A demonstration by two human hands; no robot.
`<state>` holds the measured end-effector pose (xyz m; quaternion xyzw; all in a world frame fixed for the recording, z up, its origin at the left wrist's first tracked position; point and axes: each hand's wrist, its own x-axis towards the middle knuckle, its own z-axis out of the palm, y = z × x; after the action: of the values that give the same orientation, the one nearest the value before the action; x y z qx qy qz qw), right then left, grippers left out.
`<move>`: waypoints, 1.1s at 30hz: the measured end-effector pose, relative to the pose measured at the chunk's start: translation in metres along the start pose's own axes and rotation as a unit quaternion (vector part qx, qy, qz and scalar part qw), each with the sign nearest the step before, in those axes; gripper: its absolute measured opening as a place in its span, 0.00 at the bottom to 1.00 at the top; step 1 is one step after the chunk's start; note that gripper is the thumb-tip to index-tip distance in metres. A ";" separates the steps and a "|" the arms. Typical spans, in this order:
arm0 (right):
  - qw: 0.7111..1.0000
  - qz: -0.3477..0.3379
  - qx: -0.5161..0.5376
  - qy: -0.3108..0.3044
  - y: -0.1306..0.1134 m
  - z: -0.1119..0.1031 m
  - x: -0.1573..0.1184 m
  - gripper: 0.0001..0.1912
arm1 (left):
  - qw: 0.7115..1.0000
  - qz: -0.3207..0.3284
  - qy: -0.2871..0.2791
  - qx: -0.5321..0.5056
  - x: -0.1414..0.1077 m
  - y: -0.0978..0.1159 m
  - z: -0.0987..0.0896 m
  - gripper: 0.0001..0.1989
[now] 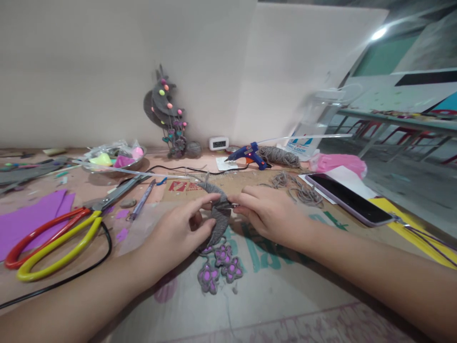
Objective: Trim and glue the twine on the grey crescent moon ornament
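Note:
A grey yarn-wrapped crescent (220,216) lies between my hands on the cardboard (278,290). My left hand (182,224) pinches its left side between thumb and fingers. At its right edge, the fingertips of my right hand (266,212) are pressed together on something small and dark that I cannot make out. Several grey flowers with purple petals (209,277) hang from the crescent's lower end and rest on the cardboard.
Red-and-yellow scissors (96,209), purple sheets (35,221) and a pen (143,199) lie left. Behind are a metal bowl (137,166), a decorated grey moon (160,102) and a blue glue gun (250,155). Grey yarn (280,156) and a phone (348,197) lie right.

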<state>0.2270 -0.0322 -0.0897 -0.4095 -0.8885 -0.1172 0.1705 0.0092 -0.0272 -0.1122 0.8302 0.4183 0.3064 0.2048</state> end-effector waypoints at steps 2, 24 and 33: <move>1.000 -0.007 -0.013 0.000 0.001 0.001 0.000 0.14 | 1.000 -0.004 0.000 0.004 0.000 0.000 0.000 0.23; 0.998 -0.021 -0.014 0.063 0.001 0.007 0.000 0.14 | 0.995 -0.049 -0.020 -0.088 0.003 -0.001 0.002 0.23; 0.998 -0.014 0.002 0.059 0.001 0.006 0.000 0.14 | 0.998 -0.042 -0.014 -0.038 0.003 0.000 0.001 0.24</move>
<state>0.2267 -0.0293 -0.0953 -0.3890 -0.8828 -0.1420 0.2218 0.0110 -0.0253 -0.1115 0.8078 0.4381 0.3012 0.2546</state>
